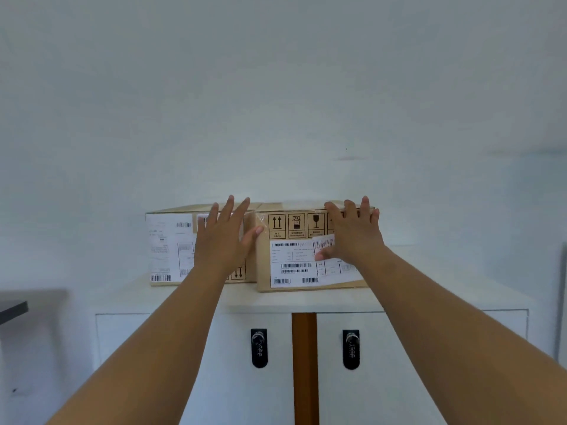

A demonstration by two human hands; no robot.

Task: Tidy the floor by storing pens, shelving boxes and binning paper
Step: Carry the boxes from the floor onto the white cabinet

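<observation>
Two cardboard boxes stand side by side on the white cabinet top (337, 299), both set back toward its rear edge against the pale wall (276, 87). The right-hand cardboard box (291, 259) sits slightly nearer the front edge than the left-hand cardboard box (171, 246), and their adjoining sides appear to touch or nearly so. The right-hand box faces forward with a row of printed handling symbols (arrows, a glass, a stacking mark) along its upper edge and white barcode labels below. The left-hand box carries a large white shipping label on its front and a pair of downward arrows low on the face.

The left hand (222, 240) is spread wide, fingers extended upward, palm toward the seam between the two boxes; its thumb reaches across to the upper left corner of the right-hand box. Whether the palm actually presses the cardboard cannot be told. The right hand (352, 237) is also open and flat, laid against the upper right part of the right-hand box's front, fingertips reaching its top edge and thumb lying over a barcode label. Neither hand holds anything.

Below the front edge of the cabinet top, two white doors meet at a brown vertical strip (304, 363), each door bearing a black combination lock (259, 348). A dark desk (13, 309) edge shows at far left.
</observation>
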